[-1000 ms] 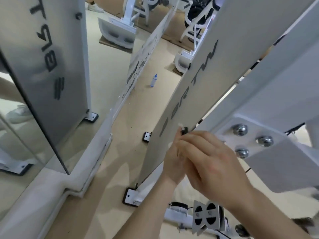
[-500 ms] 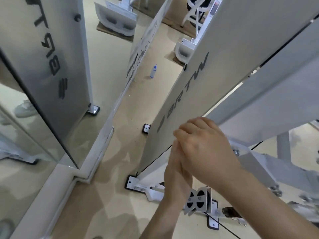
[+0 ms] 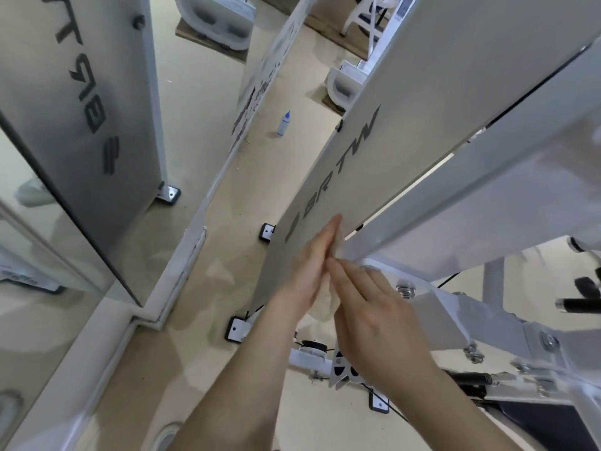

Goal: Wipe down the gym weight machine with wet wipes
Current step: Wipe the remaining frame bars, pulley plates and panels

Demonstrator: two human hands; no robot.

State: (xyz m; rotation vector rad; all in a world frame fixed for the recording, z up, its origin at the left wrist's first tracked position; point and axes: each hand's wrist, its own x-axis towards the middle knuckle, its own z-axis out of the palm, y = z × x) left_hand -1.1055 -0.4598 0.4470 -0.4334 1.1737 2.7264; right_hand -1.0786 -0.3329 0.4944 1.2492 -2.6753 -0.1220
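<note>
The weight machine's lettered panel (image 3: 357,151) stands just beyond the fingertips (image 3: 338,219), with the white frame beam (image 3: 487,206) running off to their right, so I reckon this is a regroup between passes. Both the left grip (image 3: 309,271) and right grip (image 3: 380,320) are flat, fingers straight, nothing curled, with the wet wipe (image 3: 327,307) sandwiched between the palms. Next move probably needs one palm pressing it along the beam, around the bolts (image 3: 405,291) just right.

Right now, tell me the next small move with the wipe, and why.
Probably slide both hands up along the panel edge. The left hand and right hand press the wipe flat between them at the panel's low end, and most of its edge runs on above.
</note>
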